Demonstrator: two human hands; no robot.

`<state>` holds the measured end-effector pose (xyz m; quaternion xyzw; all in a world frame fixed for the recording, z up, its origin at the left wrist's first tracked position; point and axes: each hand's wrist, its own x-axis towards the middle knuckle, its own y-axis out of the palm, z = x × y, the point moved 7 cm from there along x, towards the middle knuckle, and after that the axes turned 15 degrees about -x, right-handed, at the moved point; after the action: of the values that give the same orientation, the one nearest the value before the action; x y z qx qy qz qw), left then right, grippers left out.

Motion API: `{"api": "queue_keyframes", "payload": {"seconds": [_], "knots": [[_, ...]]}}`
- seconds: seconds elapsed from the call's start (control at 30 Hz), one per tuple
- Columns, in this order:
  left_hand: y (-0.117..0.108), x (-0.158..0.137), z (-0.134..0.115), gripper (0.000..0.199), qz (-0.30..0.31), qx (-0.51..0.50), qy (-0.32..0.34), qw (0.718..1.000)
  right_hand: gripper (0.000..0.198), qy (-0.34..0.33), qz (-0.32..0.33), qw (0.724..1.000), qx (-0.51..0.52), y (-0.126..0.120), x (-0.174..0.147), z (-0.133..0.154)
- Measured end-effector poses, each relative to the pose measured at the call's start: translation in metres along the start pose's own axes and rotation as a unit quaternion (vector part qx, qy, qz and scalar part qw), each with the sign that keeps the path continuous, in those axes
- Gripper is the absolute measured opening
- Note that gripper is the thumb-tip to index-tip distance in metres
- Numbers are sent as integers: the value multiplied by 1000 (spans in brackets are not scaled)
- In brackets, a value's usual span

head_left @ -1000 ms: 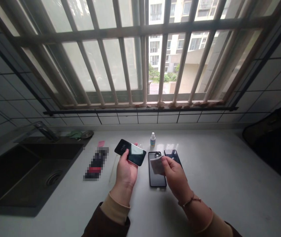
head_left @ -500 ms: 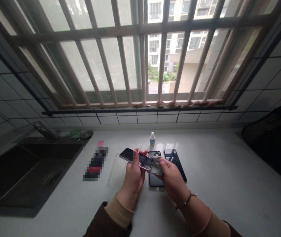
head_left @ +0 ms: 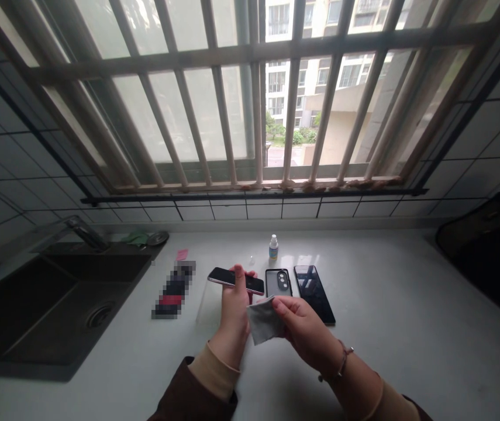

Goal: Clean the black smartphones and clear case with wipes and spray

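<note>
My left hand point(head_left: 234, 313) grips a dark smartphone point(head_left: 235, 280), held nearly flat above the white counter point(head_left: 390, 327). A small grey cloth point(head_left: 264, 320) is pinched in my right hand point(head_left: 304, 327), just right of and below the held phone. Behind the cloth a black phone case point(head_left: 278, 282) lies with its camera cutout up. A second dark phone point(head_left: 314, 285) lies flat to its right. A clear case point(head_left: 208, 301) lies on the counter left of my left hand.
A small white dropper bottle point(head_left: 273, 247) stands behind the phones. A dark sink point(head_left: 52, 304) with a faucet point(head_left: 83, 231) fills the left side. A blurred dark object point(head_left: 173, 289) and a pink slip point(head_left: 182, 254) lie by the sink. A black bag point(head_left: 490, 245) sits at right.
The held phone went from tilted toward me to nearly flat and lower. My right hand brought the cloth to the phone, then drew it back toward me, uncovering the black case.
</note>
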<state>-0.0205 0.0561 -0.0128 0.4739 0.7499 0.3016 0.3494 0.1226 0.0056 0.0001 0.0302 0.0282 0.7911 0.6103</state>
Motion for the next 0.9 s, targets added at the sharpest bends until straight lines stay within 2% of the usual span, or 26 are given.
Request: {"api": "queue_keyframes", "payload": {"seconds": [0.07,0.1,0.17,0.23,0.3,0.4,0.47,0.53,0.63,0.77,0.9], "knots": [[5,-2,6,60,16,-32,-71,997,51,17,-2,998,60,-5,3,0],[9,-5,9,66,28,-43,-118,992,50,20,-33,996,85,-13,7,0],[17,-13,15,80,64,-31,-219,973,47,6,-166,981,101,-44,12,-2],[24,-24,20,87,118,3,-306,945,45,4,-303,950,70,-75,11,-7],[29,-37,25,87,173,39,-374,910,48,1,-332,943,6,-89,13,-9],[25,-55,36,83,216,99,-456,858,52,-5,-282,949,-143,-88,15,-7],[16,-61,45,83,206,138,-496,832,54,-9,-235,944,-233,-79,15,-4],[6,-62,52,83,184,164,-520,818,55,-21,-202,938,-281,-70,14,-1],[-4,-60,57,84,158,192,-530,811,51,-52,-186,932,-308,-60,11,8],[-9,-56,53,90,138,241,-506,817,44,-92,-162,927,-325,-49,8,19],[-8,-55,51,95,138,240,-507,816,35,-204,-147,895,-369,-37,-2,37]]}}
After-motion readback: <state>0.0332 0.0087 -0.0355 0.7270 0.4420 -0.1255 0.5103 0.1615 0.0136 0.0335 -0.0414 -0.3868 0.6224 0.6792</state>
